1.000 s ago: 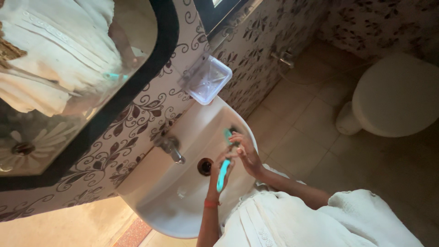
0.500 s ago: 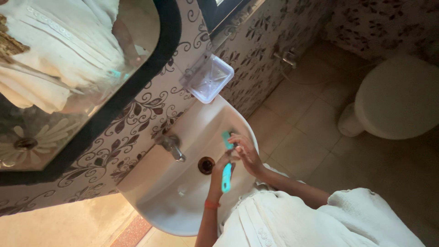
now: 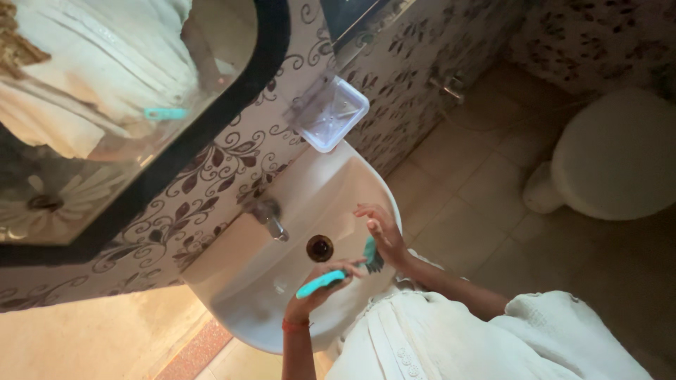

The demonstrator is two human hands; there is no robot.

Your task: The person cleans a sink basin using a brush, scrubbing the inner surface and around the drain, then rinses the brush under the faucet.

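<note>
Here, a teal brush (image 3: pixel 331 278) with dark bristles at its far end is held over the white washbasin (image 3: pixel 243 309), just below the basin's drain hole (image 3: pixel 320 248). The left hand (image 3: pixel 315 290) is closed around the teal handle, fingers wrapped on its middle, a red thread band showing at the wrist. The right hand (image 3: pixel 381 231) is spread and grips nothing; its palm lies against the bristled head, fingers extended above it. A metal tap (image 3: pixel 271 219) projects from the patterned wall tiles (image 3: pixel 211 176) above the drain; no water can be seen running. A clear soap dish (image 3: pixel 331 112) is fixed to the wall beside the black-framed mirror (image 3: pixel 127 105), which reflects the white garment and the brush. A white toilet (image 3: pixel 616 155) stands well apart on the tiled floor (image 3: pixel 465 204). Judged risk: the handle is held mid-length only, so pressure from the right palm on the head could twist the brush loose into the basin; wet fingers would worsen this.
</note>
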